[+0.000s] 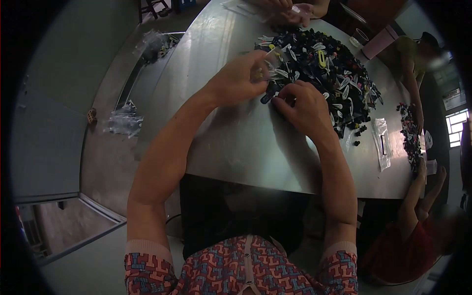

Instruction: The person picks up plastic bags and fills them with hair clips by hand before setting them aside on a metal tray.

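Note:
A large pile of small hair clips (339, 73), mostly black with some white and yellow ones, lies on the metal table (231, 152). At the pile's left edge, my left hand (241, 78) is closed round a clear plastic bag (276, 56), which has small items inside. Beside it, my right hand (305, 105) has its fingers bent, with thumb and forefinger close to a dark clip (267, 98) at the pile's lower edge. Whether those fingers grip a clip is too small to tell.
Clear plastic bags (381, 145) lie right of the pile. Another person's hands (297, 14) are at the far edge. Two people sit at the right, near a smaller clip pile (409, 132). A pink box (380, 43) and a round container (359, 37) stand at the back right.

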`<act>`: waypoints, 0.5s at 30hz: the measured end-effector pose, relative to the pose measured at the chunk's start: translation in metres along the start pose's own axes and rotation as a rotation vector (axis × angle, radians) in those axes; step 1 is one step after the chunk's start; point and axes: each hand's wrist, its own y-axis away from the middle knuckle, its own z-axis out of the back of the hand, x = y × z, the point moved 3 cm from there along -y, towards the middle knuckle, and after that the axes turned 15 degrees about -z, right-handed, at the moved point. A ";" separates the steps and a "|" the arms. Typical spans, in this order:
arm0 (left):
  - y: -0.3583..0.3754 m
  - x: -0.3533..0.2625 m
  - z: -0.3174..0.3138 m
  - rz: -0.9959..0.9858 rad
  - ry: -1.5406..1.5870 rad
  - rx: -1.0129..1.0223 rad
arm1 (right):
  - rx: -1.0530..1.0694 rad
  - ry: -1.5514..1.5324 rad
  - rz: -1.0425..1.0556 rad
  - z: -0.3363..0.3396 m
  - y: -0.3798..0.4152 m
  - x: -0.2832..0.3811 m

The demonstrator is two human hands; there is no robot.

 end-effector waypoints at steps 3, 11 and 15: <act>0.000 0.002 -0.002 0.079 0.025 0.014 | 0.089 -0.129 -0.002 0.002 -0.003 -0.005; 0.002 0.006 -0.005 0.012 -0.019 -0.003 | 0.122 -0.648 -0.237 0.035 -0.008 -0.008; 0.002 0.004 -0.012 -0.004 0.069 0.014 | -0.031 -0.802 -0.114 0.035 -0.002 0.009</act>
